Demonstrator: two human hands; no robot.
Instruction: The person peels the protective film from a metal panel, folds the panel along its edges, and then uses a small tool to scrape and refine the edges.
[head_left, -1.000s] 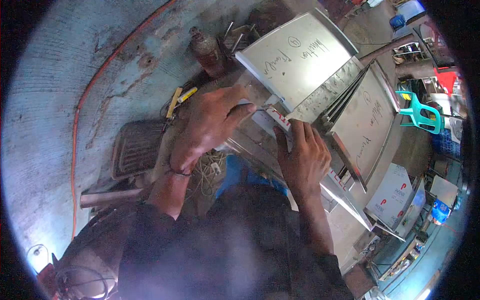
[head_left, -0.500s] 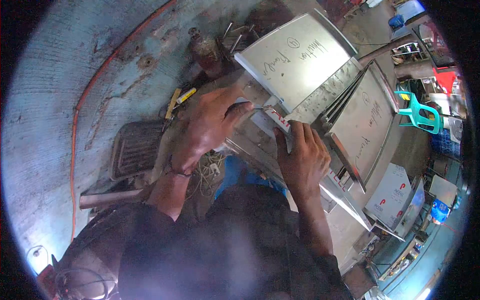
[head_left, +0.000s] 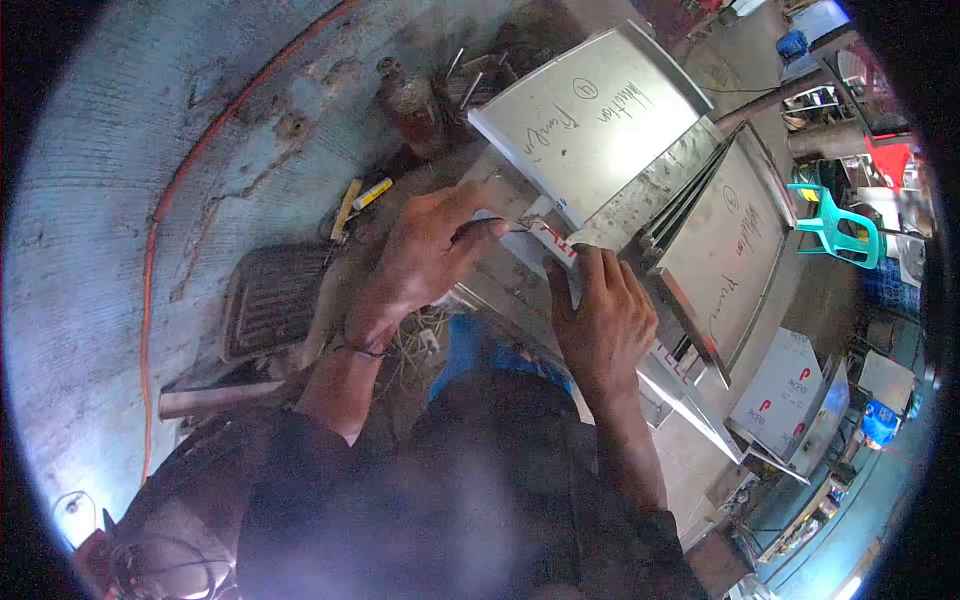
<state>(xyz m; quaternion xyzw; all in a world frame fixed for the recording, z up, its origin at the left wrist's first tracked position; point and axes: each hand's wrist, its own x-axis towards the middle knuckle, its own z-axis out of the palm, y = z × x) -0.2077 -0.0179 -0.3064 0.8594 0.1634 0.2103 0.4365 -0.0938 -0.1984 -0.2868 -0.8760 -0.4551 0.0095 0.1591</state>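
Observation:
My left hand (head_left: 425, 255) is closed in a pinch around a thin dark pointed tool, mostly hidden by the fingers. The tool's tip meets the far end of a long folded sheet-metal piece (head_left: 690, 405) with white film and red lettering. My right hand (head_left: 605, 315) grips the middle of this piece, thumb on the near side and fingers over the top. Beyond it lies a metal panel (head_left: 600, 110) with handwriting and a circled 4. Further right is another marked panel (head_left: 730, 240), beside several dark metal edges.
A yellow-and-white marker (head_left: 372, 193) lies near the wall at left. A ribbed dark tray (head_left: 275, 300) leans there. Coiled cables (head_left: 410, 345) lie below my left hand. At right stand a green plastic stool (head_left: 838, 225) and a film-covered sheet (head_left: 785, 390).
My left hand has shifted slightly down and toward me with the thin tool. My right hand stays nearly in place on the metal piece.

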